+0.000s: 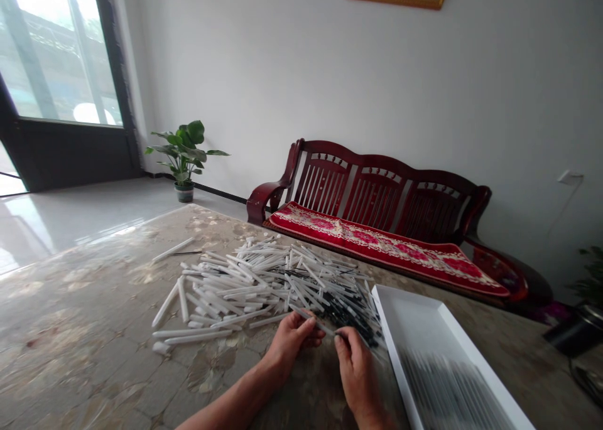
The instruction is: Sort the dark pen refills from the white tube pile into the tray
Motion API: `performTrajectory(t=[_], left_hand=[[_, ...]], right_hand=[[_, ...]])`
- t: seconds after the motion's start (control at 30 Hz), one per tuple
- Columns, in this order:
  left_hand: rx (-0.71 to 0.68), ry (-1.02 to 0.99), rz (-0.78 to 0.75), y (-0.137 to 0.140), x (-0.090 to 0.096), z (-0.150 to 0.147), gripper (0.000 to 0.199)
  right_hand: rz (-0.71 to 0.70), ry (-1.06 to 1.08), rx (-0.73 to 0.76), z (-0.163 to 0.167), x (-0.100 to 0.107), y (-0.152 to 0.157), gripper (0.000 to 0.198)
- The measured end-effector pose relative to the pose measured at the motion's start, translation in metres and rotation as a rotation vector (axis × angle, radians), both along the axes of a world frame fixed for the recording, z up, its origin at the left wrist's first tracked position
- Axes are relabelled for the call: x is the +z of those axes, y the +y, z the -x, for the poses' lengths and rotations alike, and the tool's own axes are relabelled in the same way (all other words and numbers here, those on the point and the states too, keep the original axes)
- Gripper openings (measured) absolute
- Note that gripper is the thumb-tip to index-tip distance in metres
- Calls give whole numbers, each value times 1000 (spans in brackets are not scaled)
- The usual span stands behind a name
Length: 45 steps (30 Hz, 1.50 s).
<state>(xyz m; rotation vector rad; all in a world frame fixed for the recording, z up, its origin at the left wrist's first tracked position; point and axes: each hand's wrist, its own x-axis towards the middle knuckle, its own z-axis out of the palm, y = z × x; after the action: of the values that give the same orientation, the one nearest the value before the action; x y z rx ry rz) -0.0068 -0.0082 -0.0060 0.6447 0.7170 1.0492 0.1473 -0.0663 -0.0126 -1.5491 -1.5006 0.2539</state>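
Note:
Between both hands is a thin, whitish pen (pixel 324 325), tilted down to the right. My left hand (pixel 293 341) pinches it near its upper left part. My right hand (pixel 357 368) has its thumb and fingers closed at the lower right end, where a small dark part shows. Just beyond the hands lies a loose heap of white pen barrels (pixel 235 289). Dark, thin pen parts (pixel 351 314) are spread at the heap's right side. To the right of my right hand stands a white open box (pixel 419 311) with a row of pens (pixel 452 386) lying side by side, blurred.
A patterned cover lies on the table (pixel 94 342). A few barrels (pixel 167 301) and a short white piece (pixel 161 347) lie at the heap's left. Behind the table are a wooden bench (pixel 367 191) and a potted plant (pixel 183 154). A dark container (pixel 577 329) stands far right.

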Motion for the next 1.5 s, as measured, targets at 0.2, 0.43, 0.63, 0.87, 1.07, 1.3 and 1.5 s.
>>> performTrajectory(t=[0.2, 0.43, 0.63, 0.87, 1.07, 1.3, 1.5], left_hand=[[13, 35, -12, 1, -1, 0, 49], [-7, 51, -17, 1, -1, -1, 51], [-4, 55, -17, 0, -1, -1, 50], [-13, 83, -53, 1, -5, -1, 50], [-15, 99, -54, 0, -2, -1, 48], [2, 120, -60, 0, -2, -1, 51], [-18, 142, -107, -1, -2, 0, 51]], right_hand=[[94, -25, -27, 1, 0, -1, 45], [71, -52, -46, 4, 3, -2, 48], [71, -16, -23, 5, 4, -2, 45], [80, -22, -45, 5, 2, -1, 52], [70, -33, -33, 5, 2, -2, 47], [100, -13, -12, 4, -2, -1, 47], [123, -40, -17, 4, -8, -1, 51]])
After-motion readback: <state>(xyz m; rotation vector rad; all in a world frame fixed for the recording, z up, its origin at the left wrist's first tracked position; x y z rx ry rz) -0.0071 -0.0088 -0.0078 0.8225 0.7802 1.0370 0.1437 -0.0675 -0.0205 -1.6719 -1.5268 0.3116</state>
